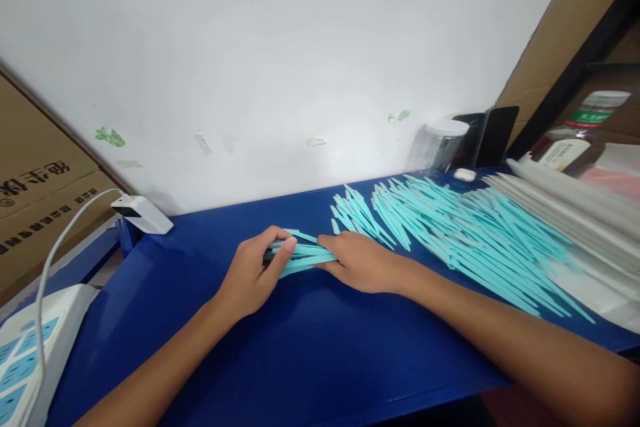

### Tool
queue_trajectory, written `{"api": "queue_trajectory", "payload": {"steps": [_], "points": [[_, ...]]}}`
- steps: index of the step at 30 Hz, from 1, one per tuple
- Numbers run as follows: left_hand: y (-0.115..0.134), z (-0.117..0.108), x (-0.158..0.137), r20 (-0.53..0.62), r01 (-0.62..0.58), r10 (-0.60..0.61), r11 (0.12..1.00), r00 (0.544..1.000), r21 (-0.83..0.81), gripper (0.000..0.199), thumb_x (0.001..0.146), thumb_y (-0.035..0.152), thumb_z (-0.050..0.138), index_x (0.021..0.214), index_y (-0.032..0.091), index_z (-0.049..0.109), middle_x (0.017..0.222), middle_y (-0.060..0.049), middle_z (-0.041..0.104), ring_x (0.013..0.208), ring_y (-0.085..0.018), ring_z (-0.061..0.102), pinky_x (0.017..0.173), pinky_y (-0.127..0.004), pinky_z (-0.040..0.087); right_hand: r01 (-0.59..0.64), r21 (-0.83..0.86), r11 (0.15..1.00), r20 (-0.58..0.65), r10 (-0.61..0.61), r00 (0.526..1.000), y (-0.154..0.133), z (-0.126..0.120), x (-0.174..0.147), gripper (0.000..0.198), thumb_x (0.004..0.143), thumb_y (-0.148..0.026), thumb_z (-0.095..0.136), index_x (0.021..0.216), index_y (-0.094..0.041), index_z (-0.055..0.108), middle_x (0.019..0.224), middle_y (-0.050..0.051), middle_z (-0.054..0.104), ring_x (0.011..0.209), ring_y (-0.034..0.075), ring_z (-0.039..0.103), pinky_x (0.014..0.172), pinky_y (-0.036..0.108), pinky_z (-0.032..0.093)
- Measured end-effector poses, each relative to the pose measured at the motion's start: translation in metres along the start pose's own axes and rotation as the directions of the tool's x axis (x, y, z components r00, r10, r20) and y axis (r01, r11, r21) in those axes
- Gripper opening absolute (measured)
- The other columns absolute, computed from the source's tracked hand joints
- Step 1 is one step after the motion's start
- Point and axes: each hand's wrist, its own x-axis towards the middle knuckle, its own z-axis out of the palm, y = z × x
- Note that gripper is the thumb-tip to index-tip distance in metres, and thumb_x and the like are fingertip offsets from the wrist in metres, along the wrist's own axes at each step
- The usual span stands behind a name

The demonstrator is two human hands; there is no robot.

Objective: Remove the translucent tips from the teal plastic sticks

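Observation:
A small bundle of thin turquoise sticks [307,255] lies across both my hands, above the blue table [300,360]. My left hand [256,272] curls around the bundle's left end, its thumb on top. From the other side, my right hand [364,261] is closed on the right end; its fingertips are partly hidden. Just beyond my right hand lies a small loose group of the same sticks [360,213]. A much larger spread pile of sticks [465,240], some with paler ends, covers the table to the right.
A clear jar with a white lid [445,137], dark phone-like slabs [495,137] and a small white case [465,175] stand near the wall. Stacked white packets [575,220] and a bottle [575,140] are right. Left are a white charger [143,213], power strip [45,347] and cardboard box [45,180].

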Motion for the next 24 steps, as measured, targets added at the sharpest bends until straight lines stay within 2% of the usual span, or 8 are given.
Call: {"api": "queue_trajectory", "payload": {"steps": [3, 6, 10, 17, 24], "points": [[-0.003, 0.004, -0.001, -0.126, -0.086, 0.100, 0.990, 0.987, 0.112, 0.036, 0.107, 0.035, 0.049, 0.075, 0.020, 0.048, 0.058, 0.007, 0.036, 0.051, -0.009, 0.035, 0.053, -0.025, 0.029, 0.034, 0.109, 0.993, -0.006, -0.033, 0.999, -0.007, 0.003, -0.002, 0.039, 0.106, -0.057, 0.048, 0.103, -0.019, 0.060, 0.080, 0.005, 0.066, 0.070, 0.020, 0.059, 0.059, 0.028, 0.032], [-0.004, 0.006, -0.001, -0.212, -0.118, 0.151, 0.980, 0.966, 0.159, 0.041, 0.108, 0.030, 0.047, 0.070, 0.021, 0.035, 0.058, 0.008, 0.027, 0.049, -0.008, 0.028, 0.050, -0.026, 0.025, 0.066, 0.184, 0.981, -0.009, -0.066, 0.998, -0.012, 0.006, -0.004, 0.047, 0.104, -0.064, 0.047, 0.111, -0.019, 0.057, 0.078, 0.004, 0.064, 0.069, 0.020, 0.058, 0.059, 0.028, 0.032], [-0.004, 0.008, 0.001, -0.267, -0.068, 0.104, 0.987, 0.958, 0.144, 0.043, 0.108, 0.032, 0.046, 0.069, 0.022, 0.031, 0.058, 0.007, 0.026, 0.049, -0.008, 0.027, 0.049, -0.026, 0.023, 0.103, 0.183, 0.978, -0.028, -0.100, 0.995, -0.013, 0.008, -0.003, 0.041, 0.107, -0.062, 0.043, 0.101, -0.022, 0.048, 0.063, -0.005, 0.049, 0.054, 0.015, 0.044, 0.055, 0.028, 0.024], [-0.010, 0.008, 0.002, -0.331, 0.011, 0.048, 0.985, 0.942, 0.174, 0.047, 0.108, 0.036, 0.045, 0.066, 0.021, 0.031, 0.058, 0.006, 0.024, 0.051, -0.009, 0.027, 0.051, -0.028, 0.023, 0.090, 0.115, 0.989, -0.069, -0.082, 0.994, -0.014, 0.010, 0.002, 0.037, 0.112, -0.048, 0.041, 0.085, -0.024, 0.035, 0.058, -0.007, 0.035, 0.049, 0.013, 0.028, 0.052, 0.031, 0.017], [-0.009, 0.008, 0.003, -0.349, 0.012, 0.061, 0.979, 0.935, 0.202, 0.048, 0.108, 0.034, 0.044, 0.064, 0.020, 0.031, 0.056, 0.006, 0.026, 0.049, -0.009, 0.028, 0.052, -0.029, 0.024, 0.094, 0.076, 0.993, -0.112, -0.085, 0.990, -0.013, 0.014, 0.003, 0.039, 0.111, -0.049, 0.042, 0.083, -0.024, 0.036, 0.057, -0.008, 0.034, 0.048, 0.012, 0.025, 0.053, 0.031, 0.015]]}}
